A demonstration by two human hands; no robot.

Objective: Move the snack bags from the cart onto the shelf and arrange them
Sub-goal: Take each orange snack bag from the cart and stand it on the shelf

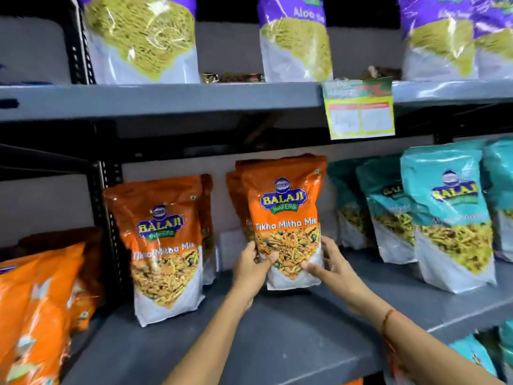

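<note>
I note one orange Tikha Mitha Mix bag point(283, 218) standing upright on the grey shelf board point(277, 337), long axis vertical, sealed top edge up, printed face toward me. My left hand point(251, 266) grips its lower left edge, thumb across the clear window and fingers curled behind. My right hand point(330, 263) closes on the lower right edge, thumb on the front and fingers wrapped around the side. The bag's white base touches the board. It sits in front of at least two more orange bags point(236, 198) in the same file.

The pouch is glossy plastic film, creased, with a transparent window showing the yellow-orange mix.

To its left stands another orange bag point(166, 245), upright, with one more behind it. Further left, beyond the black perforated upright point(111, 232), more orange bags point(39, 309) lean; count unclear. On the right I count four teal bags point(447, 215), upright, and more stand below. The shelf above carries three or four purple-topped bags point(294, 37) and a yellow price tag point(361, 109), its print blurred.
</note>
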